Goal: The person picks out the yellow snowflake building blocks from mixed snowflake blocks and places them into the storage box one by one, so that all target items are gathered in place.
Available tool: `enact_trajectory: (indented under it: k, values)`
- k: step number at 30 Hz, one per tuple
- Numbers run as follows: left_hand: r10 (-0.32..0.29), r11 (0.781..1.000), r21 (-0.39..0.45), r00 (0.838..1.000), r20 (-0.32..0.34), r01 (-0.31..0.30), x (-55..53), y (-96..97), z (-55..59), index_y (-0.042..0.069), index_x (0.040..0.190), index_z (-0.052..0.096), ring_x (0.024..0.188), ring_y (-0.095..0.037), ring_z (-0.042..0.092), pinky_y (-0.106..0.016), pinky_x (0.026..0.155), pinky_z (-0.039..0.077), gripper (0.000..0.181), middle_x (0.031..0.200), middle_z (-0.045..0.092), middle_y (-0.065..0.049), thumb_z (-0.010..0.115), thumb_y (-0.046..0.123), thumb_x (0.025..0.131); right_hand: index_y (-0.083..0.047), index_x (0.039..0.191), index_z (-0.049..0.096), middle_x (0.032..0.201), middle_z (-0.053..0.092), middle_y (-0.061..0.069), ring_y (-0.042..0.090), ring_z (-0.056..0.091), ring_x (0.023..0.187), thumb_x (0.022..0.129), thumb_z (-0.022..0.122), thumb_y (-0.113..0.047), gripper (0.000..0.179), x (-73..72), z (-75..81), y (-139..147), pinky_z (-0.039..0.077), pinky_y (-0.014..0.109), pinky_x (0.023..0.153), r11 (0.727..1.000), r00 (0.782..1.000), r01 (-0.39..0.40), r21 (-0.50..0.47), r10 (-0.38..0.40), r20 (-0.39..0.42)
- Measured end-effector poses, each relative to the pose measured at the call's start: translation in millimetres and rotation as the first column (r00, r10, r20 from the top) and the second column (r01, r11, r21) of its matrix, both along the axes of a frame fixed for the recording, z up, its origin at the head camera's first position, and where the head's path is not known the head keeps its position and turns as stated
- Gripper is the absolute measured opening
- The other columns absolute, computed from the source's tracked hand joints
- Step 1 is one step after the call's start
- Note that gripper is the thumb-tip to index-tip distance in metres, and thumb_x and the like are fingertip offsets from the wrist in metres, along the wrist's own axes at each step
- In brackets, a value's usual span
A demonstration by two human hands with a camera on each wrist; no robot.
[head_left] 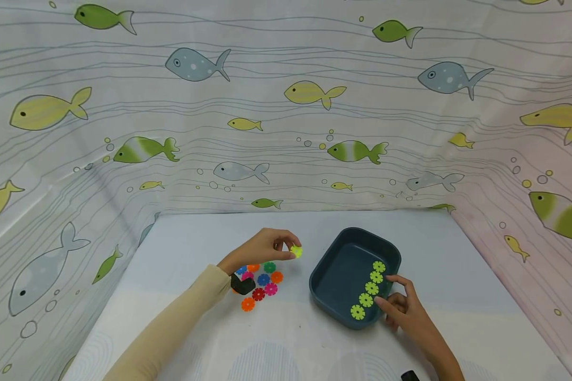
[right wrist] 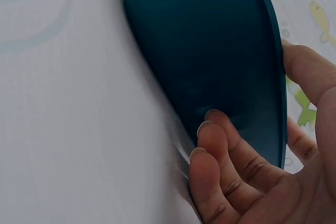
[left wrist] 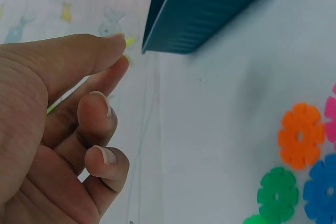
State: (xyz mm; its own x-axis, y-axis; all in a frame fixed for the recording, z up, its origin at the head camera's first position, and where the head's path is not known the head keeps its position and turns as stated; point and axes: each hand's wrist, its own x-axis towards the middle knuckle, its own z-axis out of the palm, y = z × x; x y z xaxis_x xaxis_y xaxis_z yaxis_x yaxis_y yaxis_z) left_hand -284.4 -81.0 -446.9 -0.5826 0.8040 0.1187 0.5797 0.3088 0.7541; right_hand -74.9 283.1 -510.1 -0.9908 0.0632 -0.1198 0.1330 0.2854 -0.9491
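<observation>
- Head view: white surface [head_left: 209, 233] with pale-blue striped motifs [head_left: 264, 362] near its front; fish-print sheeting [head_left: 276, 119] with wavy lines rises behind it and along both sides, the right side tinted pinkish.
- Head view: left hand [head_left: 269, 244], beige sleeve [head_left: 171, 323]; grip pinches a yellow-green flower disc [head_left: 296, 252] above the surface, left of the dark blue tray [head_left: 336, 275].
- Head view: row of five yellow-green discs [head_left: 369, 289] inside the tray, along its right side. Right hand [head_left: 407, 307] at the tray's right rim.
- Head view: loose flower discs [head_left: 277, 277] in orange, blue, green, pink and red lie grouped near the left wrist, partly hidden by a black wrist-worn piece [head_left: 244, 286].
- Left wrist view: grip closed on the disc between thumb and finger, only a sliver visible; tray's outer wall above, orange, green and blue discs lower right.
- Right wrist view: grip holds the tray wall, thumb at the rim, three fingertips against the outside; pale surface alongside, blurred near the tray.
</observation>
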Motion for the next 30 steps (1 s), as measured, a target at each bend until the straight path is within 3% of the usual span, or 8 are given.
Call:
enact_trajectory:
  k: [30]
  values:
    - [-0.150, 0.986, 0.067, 0.989, 0.003, 0.149, 1.7, 89.6, 2.4, 0.022, 0.120, 0.072, 0.066, -0.016, 0.058, -0.027, 0.062, 0.049, 0.026, 0.100, 0.070, 0.010, 0.078, 0.024, 0.095, -0.025, 0.152, 0.024, 0.090, 0.063, 0.017, 0.029, 0.059, 0.066, 0.099, 0.072, -0.029, 0.071, 0.0, 0.2, 2, 0.053, 0.038, 0.055, 1.000, 1.000, -0.001, -0.015, 0.001, 0.025]
